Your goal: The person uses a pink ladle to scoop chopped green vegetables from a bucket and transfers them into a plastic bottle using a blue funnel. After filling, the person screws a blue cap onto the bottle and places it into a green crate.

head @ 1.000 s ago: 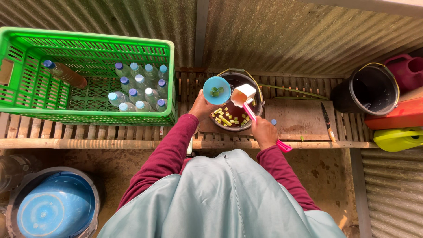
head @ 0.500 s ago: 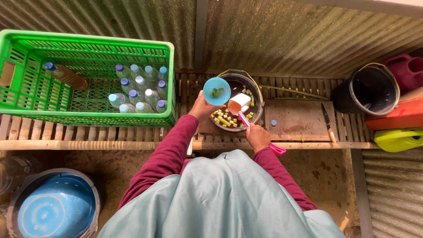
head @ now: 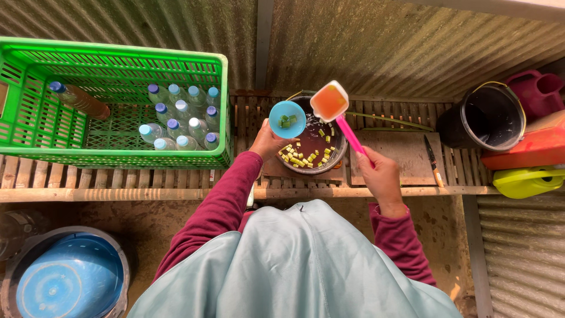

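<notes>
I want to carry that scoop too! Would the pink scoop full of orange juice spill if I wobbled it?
Probably yes. The pink scoop looks filled almost to its rim, so a small tilt would likely slosh liquid out. Its long thin handle is held only at the far end by the right hand, so it may feel front-heavy and wobbly.

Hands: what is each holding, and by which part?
Left hand holds the blue funnel from below; right hand grips the ladle by its pink handle.

Blue funnel (head: 287,119), pink-handled scoop (head: 331,103), green crate (head: 112,100)

Blue funnel (head: 287,119) (green chunks inside) beside pink-handled scoop (head: 330,102) brimming with orange liquid.
</notes>
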